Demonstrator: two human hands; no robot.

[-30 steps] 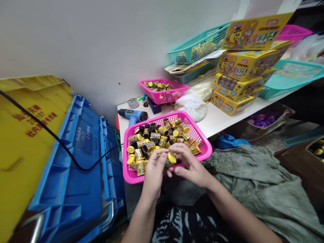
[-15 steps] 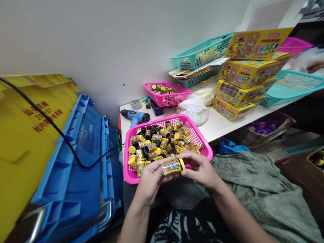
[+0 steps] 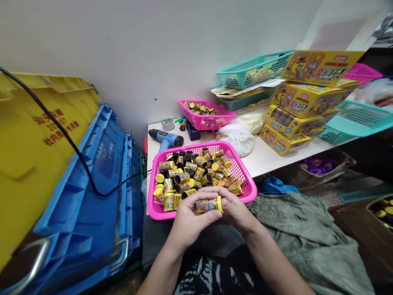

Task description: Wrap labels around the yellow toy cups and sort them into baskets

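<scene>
Here we are in a tight corner: a white wall (image 3: 107, 49) runs behind a long counter (image 3: 270, 157), with a yellow crate (image 3: 39, 135) and a blue crate (image 3: 104, 172) crowding in on the left and a grey cloth (image 3: 303, 229) spread out on the right. Along the counter, yellow boxes (image 3: 302, 100) stand stacked beside teal baskets (image 3: 254, 69), and out at the far right edge there's someone else's hand (image 3: 383, 100), well away from all this. Closer in, a heat gun (image 3: 164, 138) lies near a tape roll (image 3: 167, 124), with a plastic bag (image 3: 236, 139) farther along. A small pink basket (image 3: 207, 121) holds a modest load, but look at the near pink basket (image 3: 155, 207): it's heaped with yellow canisters (image 3: 187, 172), some showing black ends, with loose yellow caps (image 3: 159, 178) at its left side. Plenty sits there untouched by either hand! Right at the basket's near rim, one canister (image 3: 208, 205) is up off the pile, lying sideways, yellow cap to the right. The left hand (image 3: 192, 217) cradles it from below, fingers curled round, and the right hand (image 3: 235, 209) closes over the capped end. Both have firm hold of it.
</scene>
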